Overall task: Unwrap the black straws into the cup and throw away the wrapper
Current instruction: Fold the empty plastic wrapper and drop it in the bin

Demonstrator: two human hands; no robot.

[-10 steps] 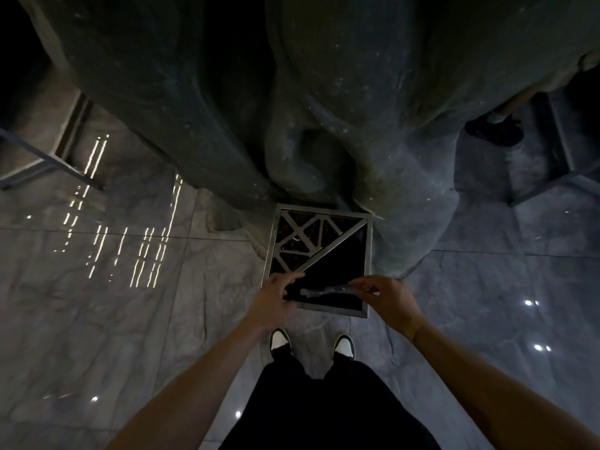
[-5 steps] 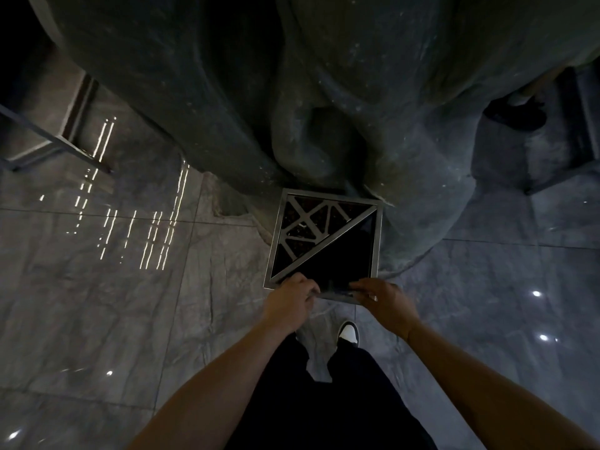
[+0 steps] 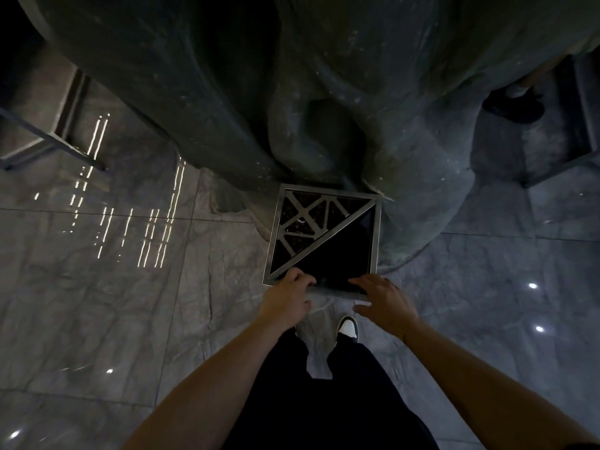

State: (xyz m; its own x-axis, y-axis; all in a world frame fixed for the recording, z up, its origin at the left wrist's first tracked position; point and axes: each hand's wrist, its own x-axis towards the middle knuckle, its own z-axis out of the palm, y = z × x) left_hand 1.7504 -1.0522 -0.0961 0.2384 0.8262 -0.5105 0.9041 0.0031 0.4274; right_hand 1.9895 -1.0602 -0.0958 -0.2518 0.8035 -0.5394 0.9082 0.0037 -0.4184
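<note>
I stand over a square metal-framed trash bin [image 3: 376,235] with a dark triangular opening and a patterned grate on its far-left half. My left hand [image 3: 285,298] rests at the bin's near rim with its fingers curled down, so its palm is hidden. My right hand [image 3: 384,300] hovers at the near right corner, fingers spread and nothing in it. No wrapper shows in either hand or on the rim. The opening is too dark to see inside. The straws and the cup are out of view.
A large rough grey stone-like column [image 3: 324,92] rises right behind the bin. A glossy grey marble floor [image 3: 130,303] surrounds it. Metal furniture legs [image 3: 65,147] stand at far left and far right. Another person's dark shoe [image 3: 513,103] shows at upper right. My white shoe [image 3: 347,326] is below the bin.
The clear wrapper that stretched between my two hands over the opening is no longer visible. My hands have drawn apart at the near rim, and my right hand's fingers have spread.
</note>
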